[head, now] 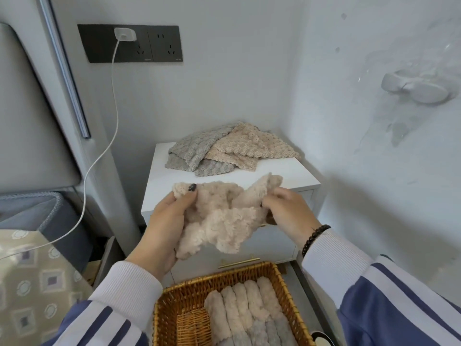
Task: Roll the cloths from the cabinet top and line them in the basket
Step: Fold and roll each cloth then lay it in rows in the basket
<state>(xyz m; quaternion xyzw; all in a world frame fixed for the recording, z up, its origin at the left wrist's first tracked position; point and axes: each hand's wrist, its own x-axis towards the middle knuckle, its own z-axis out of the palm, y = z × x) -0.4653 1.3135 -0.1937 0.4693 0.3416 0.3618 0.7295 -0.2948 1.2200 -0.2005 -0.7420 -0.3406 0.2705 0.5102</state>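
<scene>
- Rolled cloths (247, 310) lie nearest the person, side by side along the right part of the wicker basket (172, 303), their long axes running front to back; the basket's left part shows bare weave, so the next roll probably goes there.
- The beige cloth (224, 221) hangs bunched above the basket and in front of the cabinet, held between both hands, its span running left to right.
- The left hand (167, 228) grips the cloth's left edge, thumb on top; the right hand (287, 211) pinches its right corner. Both are equally near it, and the cloth must likely be spread flat before rolling.
- Farthest, on the white cabinet top (287, 176), grey cloths (197, 151) and beige cloths (252, 146) lie in a loose pile, unrolled.
</scene>
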